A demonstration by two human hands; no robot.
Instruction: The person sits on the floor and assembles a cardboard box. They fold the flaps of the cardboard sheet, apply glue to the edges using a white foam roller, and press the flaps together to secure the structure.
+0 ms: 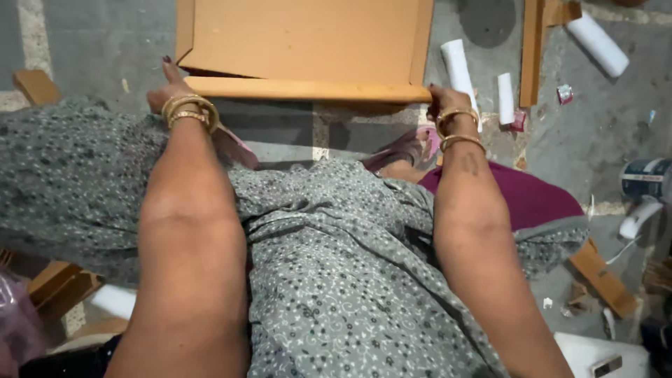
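Both hands grip the near flap of a flat cardboard box (304, 42) on the concrete floor (98, 49) — left hand (168, 89) pinching its left corner, thumb raised; right hand (442, 98) clamped on the right end, white paper rolls (458, 66) just beyond.

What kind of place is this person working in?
Probably an informal floor workshop for making cardboard boxes. Both hands, left hand and right hand, grip a flat cardboard box on a bare concrete floor, with white rolls and cardboard offcuts scattered around.
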